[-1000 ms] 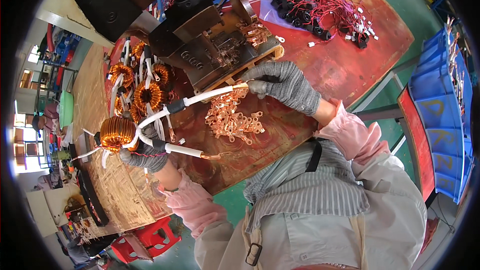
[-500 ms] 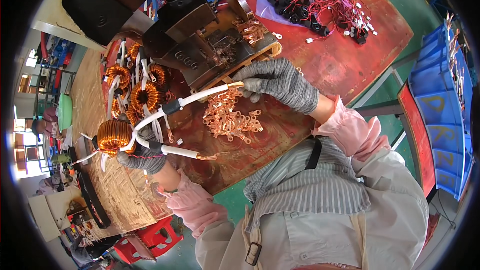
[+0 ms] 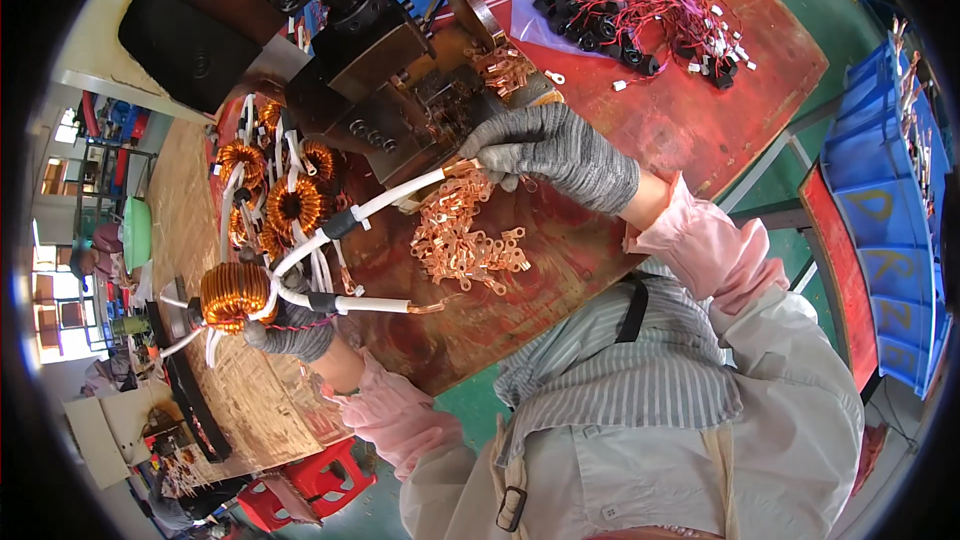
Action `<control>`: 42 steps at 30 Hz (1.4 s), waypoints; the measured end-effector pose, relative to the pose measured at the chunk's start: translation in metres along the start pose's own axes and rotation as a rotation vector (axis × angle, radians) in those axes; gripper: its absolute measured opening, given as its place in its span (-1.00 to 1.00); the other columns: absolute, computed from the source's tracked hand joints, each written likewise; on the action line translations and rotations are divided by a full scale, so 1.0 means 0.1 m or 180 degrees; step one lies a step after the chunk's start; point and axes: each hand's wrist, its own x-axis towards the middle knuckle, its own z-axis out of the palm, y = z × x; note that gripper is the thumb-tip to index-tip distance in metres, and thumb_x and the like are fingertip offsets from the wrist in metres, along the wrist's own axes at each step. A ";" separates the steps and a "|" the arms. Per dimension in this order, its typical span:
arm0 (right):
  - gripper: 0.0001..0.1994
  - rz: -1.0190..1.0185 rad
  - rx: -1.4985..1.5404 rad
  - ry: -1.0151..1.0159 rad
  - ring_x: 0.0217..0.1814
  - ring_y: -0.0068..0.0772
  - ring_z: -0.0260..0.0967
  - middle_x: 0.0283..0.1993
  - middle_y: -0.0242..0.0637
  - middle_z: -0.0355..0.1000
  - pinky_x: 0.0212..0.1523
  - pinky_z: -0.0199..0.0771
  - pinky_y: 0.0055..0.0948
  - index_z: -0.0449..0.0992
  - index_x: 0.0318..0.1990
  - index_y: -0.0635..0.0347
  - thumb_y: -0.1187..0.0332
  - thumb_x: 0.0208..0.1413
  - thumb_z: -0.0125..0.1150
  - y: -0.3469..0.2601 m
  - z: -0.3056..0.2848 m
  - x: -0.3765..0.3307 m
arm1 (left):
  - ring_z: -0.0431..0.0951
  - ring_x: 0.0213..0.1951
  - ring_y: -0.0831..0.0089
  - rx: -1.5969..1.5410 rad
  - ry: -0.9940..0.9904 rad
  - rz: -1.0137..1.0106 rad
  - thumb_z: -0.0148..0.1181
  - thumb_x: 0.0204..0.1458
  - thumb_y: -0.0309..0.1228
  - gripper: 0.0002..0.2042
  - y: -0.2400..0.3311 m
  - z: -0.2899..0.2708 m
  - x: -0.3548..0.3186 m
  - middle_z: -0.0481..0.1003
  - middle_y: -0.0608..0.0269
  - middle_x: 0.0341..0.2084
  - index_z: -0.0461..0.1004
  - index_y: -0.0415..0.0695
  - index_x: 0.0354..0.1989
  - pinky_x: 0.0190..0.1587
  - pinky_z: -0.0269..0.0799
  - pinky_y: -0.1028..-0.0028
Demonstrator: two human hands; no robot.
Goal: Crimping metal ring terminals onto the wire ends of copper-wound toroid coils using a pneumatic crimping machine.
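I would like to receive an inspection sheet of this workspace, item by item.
Surface: red table, worn and stained.
Job's things: copper coil in hand; loose copper lugs heaped near the dark machine.
Clutter: more coils piled left of the machine.
Hands: both gloved; left hand holds the coil, right hand pinches the upper white lead near its copper end.
Cables: lower white lead, copper end free; red wires bundled with black parts.
Surroundings: blue bin right, red stool lower left.
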 end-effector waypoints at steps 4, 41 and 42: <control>-0.81 -0.0112 0.0373 -0.0020 -0.39 -0.61 0.36 -0.39 -0.36 0.41 -0.37 0.41 -0.63 0.45 -0.21 0.27 0.37 0.04 0.14 0.08 -0.05 0.18 | 0.31 0.03 0.14 0.1021 0.0589 0.0696 0.26 -0.25 -0.30 -0.32 0.18 -0.14 -0.12 0.27 -0.01 0.03 0.15 -0.25 0.10 0.13 0.19 0.11; -0.83 0.0019 -0.0419 0.0388 -0.50 -0.64 0.37 -0.46 -0.38 0.42 -0.52 0.42 -0.65 0.46 -0.29 0.26 0.39 -0.03 0.20 0.12 -0.17 0.69 | 0.24 0.10 0.16 0.1109 0.0537 0.0509 0.24 -0.25 -0.46 -0.29 0.10 -0.01 0.00 0.22 -0.03 0.08 0.09 -0.15 0.17 0.18 0.09 0.10; -0.83 0.0048 -0.0461 0.0381 -0.48 -0.63 0.37 -0.46 -0.37 0.43 -0.49 0.43 -0.64 0.45 -0.29 0.26 0.39 -0.02 0.20 0.10 -0.18 0.68 | 0.24 0.10 0.16 0.1063 0.0529 0.0466 0.24 -0.25 -0.46 -0.29 0.12 -0.04 0.00 0.22 -0.03 0.07 0.09 -0.14 0.17 0.17 0.10 0.10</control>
